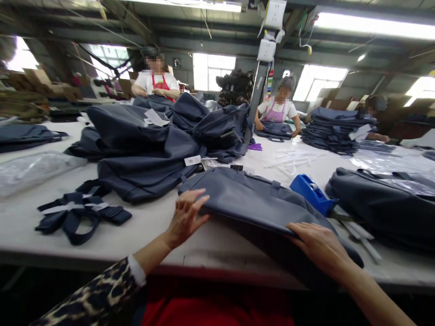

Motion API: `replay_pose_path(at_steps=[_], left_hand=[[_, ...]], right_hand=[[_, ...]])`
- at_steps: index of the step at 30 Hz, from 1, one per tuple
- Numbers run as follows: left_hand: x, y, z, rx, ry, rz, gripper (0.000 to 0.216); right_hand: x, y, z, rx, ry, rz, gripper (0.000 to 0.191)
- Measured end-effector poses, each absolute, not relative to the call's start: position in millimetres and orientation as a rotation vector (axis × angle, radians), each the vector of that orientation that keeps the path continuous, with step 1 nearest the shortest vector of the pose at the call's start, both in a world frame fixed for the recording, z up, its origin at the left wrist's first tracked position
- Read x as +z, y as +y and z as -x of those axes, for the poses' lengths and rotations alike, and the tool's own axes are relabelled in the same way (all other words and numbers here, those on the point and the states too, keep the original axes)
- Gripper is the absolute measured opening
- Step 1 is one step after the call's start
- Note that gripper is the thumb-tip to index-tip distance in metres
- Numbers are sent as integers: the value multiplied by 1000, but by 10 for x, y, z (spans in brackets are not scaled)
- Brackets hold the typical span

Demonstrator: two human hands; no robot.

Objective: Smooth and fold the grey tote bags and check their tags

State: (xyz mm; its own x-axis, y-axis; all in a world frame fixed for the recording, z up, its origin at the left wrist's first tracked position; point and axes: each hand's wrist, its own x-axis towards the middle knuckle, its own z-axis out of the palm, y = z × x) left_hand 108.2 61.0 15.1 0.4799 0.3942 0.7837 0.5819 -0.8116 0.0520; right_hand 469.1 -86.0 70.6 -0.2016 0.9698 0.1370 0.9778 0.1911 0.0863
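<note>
— How is the grip?
— The left hand point(185, 217) is spread wide at the smooth navy bag point(238, 194); the right hand point(321, 244) holds its edge.
— Where is it?
— Before the blue tape dispenser point(310, 192), mostly leftward.

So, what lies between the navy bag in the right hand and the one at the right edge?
In the head view, a blue tape dispenser lies between the handled bag and the right-edge bag, with white strips nearer the front.
</note>
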Motion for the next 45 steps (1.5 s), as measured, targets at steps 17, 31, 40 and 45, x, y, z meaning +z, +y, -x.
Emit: replay_pose_path(at_steps=[17,31,40,45], left_hand=[[387,1208,-1235,-290,-1334,3154,41],[495,582,-1519,-262,-726,2618,11],[316,494,-1376,-278,-606,2559,15],[482,649,-1536,-376,-691,2639,32]], right_hand=[[364,-405,-5220,-53,-2312,2057,29],[318,-730,-5067,-699,-2327,1785,17],[202,-870,-5241,-682,-2262,1834,28],[299,-787,-5056,-579,-2209,1821,30]])
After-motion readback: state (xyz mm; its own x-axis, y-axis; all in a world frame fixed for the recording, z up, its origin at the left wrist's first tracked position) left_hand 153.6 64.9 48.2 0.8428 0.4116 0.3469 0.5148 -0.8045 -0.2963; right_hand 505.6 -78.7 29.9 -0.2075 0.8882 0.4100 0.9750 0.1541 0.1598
